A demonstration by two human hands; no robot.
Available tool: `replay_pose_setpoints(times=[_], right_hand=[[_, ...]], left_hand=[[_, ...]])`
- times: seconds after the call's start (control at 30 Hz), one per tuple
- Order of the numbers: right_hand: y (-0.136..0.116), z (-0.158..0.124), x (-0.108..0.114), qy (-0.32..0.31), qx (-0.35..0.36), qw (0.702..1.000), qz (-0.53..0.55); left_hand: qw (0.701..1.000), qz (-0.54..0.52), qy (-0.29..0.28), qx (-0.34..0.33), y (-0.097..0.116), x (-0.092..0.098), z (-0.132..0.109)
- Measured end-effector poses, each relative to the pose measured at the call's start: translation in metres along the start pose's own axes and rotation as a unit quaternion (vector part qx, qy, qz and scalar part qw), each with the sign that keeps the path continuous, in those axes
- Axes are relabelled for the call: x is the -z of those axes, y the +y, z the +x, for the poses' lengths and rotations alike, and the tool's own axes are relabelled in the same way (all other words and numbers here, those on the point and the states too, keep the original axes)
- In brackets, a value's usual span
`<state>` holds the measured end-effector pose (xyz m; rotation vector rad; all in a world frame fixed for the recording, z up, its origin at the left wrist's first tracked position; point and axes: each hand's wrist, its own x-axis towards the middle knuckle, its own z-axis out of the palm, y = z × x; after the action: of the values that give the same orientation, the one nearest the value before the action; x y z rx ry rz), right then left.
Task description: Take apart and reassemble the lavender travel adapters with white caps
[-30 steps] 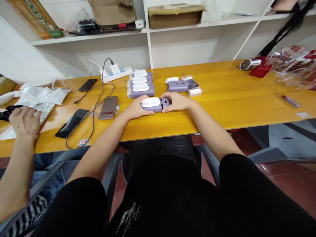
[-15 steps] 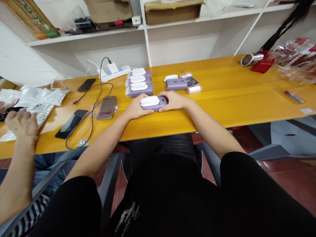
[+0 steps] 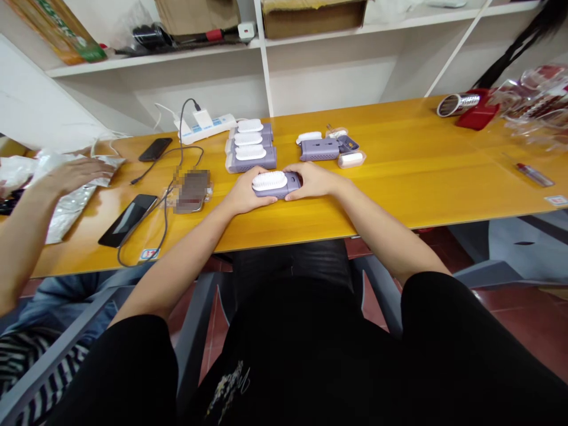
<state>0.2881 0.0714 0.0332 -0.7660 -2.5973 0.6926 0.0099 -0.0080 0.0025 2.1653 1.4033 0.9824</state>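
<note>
Both hands clasp one purple device with a white brush top on the yellow table.

Head view: no writing is legible; a small sticker (image 3: 149, 254) at the table's near edge and the green-and-orange box (image 3: 57, 32) on the shelf carry print too small to read. The left hand (image 3: 245, 192) grips the left end of the purple device (image 3: 275, 184), fingers curled around it; the right hand (image 3: 312, 180) closes on its right end. The device rests on the yellow table (image 3: 421, 171), between the near edge and a row of three like devices (image 3: 249, 148) just behind it. Right of the device the tabletop lies bare. Behind and right lie loose purple and white parts (image 3: 328, 149). Left of it lie a cable (image 3: 166, 207), a black phone (image 3: 128, 220) and another person's hand (image 3: 73, 174) on plastic bags (image 3: 71, 201).
</note>
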Motion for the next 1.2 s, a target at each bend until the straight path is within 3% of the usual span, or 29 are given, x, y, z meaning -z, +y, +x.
replay_pose_setpoints(times=[0.47,0.7,0.8,0.9,1.07,1.2], right_hand=[[-0.005,0.003,-0.003,-0.008,0.031,0.999,-0.003],[0.005,0.002,-0.002,0.010,0.019,1.000,0.013],[0.016,0.001,0.004,0.024,-0.051,0.994,0.089],[0.025,0.001,0.006,-0.001,-0.120,0.965,0.234],[0.025,0.005,0.000,0.006,-0.117,0.907,0.404],[0.022,0.009,-0.005,0.029,-0.112,0.911,0.396]], left_hand=[[1.000,0.018,0.013,-0.014,0.002,0.000,-0.002],[0.999,0.029,0.013,-0.026,-0.005,-0.001,0.001],[0.997,0.051,0.035,-0.049,-0.008,-0.002,0.003],[0.992,0.080,0.056,-0.075,-0.011,-0.003,0.004],[0.982,0.114,0.078,-0.129,-0.015,-0.001,0.004],[0.977,0.129,0.075,-0.151,-0.018,-0.001,0.004]])
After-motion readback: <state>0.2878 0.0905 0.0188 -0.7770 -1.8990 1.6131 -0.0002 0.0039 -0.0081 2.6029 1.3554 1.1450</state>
